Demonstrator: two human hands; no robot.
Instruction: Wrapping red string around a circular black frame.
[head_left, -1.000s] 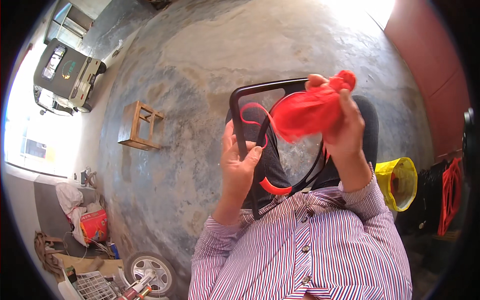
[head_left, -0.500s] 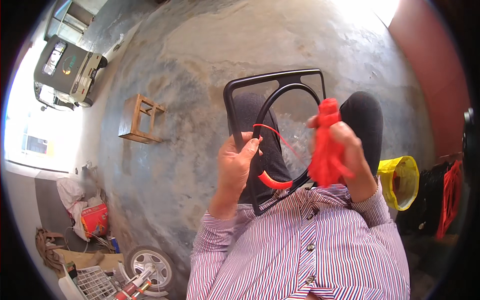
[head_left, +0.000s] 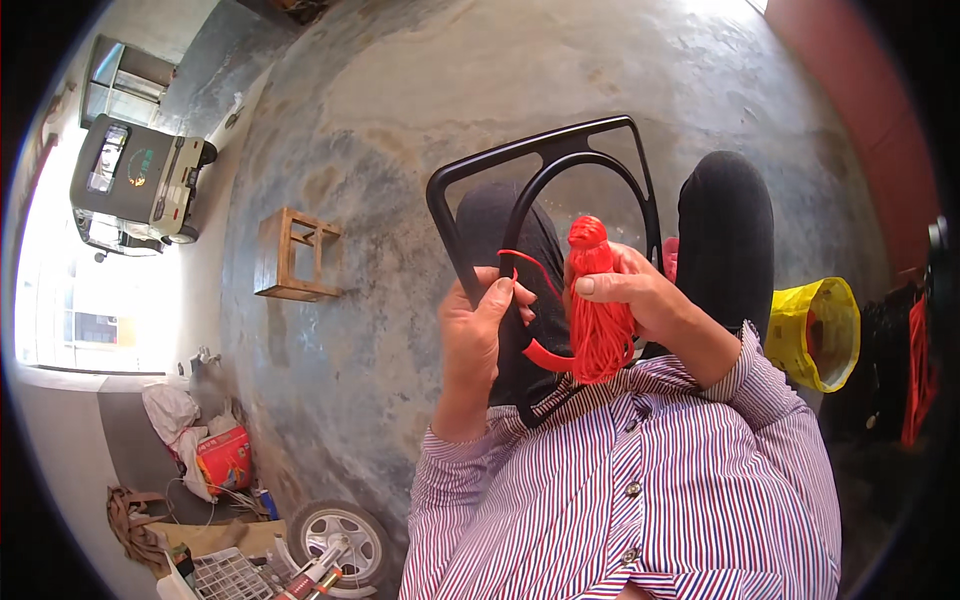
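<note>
A black frame [head_left: 490,157] with a round ring [head_left: 580,158] inside it rests over my lap, tilted. My left hand [head_left: 470,345] pinches the ring and the frame's left side, thumb uppermost, with red cord under its fingertips. Red cord is wound closely round the ring's lower left part as a red wrapping [head_left: 545,358]. My right hand [head_left: 645,295] is closed round a thick bundle of red cord [head_left: 603,335], bound at its top and hanging loose below. The bundle is in front of the ring's opening and hides part of its lower right. A strand loops near my left hand.
A small wooden stool [head_left: 275,255] stands on the concrete floor to the left. On the right are a yellow container [head_left: 785,325] and hanging red cords [head_left: 916,370]. A wheel [head_left: 345,520], a red bag [head_left: 225,460] and a white crate [head_left: 225,575] lie at lower left.
My right hand has brought the cord bundle leftward, over the ring's opening. The strand from the ring, stretched across before, now bends in a slack loop. The frame has tilted slightly.
</note>
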